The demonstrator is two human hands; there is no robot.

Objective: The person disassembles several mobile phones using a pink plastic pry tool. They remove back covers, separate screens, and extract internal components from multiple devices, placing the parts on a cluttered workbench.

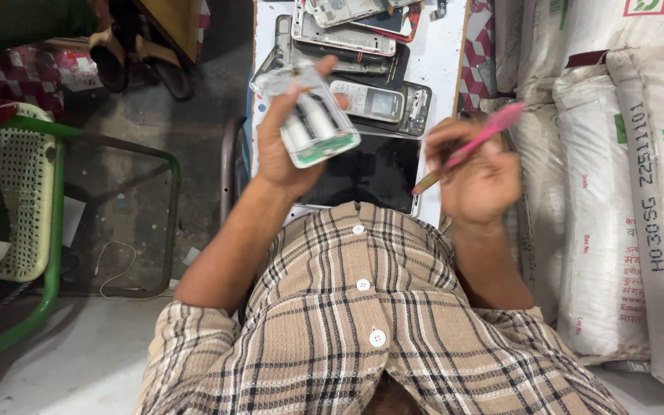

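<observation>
My left hand [286, 142] is raised over the small table and grips an opened power bank [310, 117], a white shell with two white cylindrical cells and a green circuit board at its near end. My right hand [476, 170] is closed around a pink screwdriver [472, 144], its handle pointing up and to the right, its tip down and to the left, toward a dark tablet [370, 173] lying flat on the table. The two hands are apart, with the tablet between and below them.
The white table [441, 61] carries a keypad phone [369, 101] and several stacked phone frames and parts [343, 34]. White sacks [624, 200] stand along the right. A green-framed chair [28, 200] and sandals [136, 54] sit on the floor to the left.
</observation>
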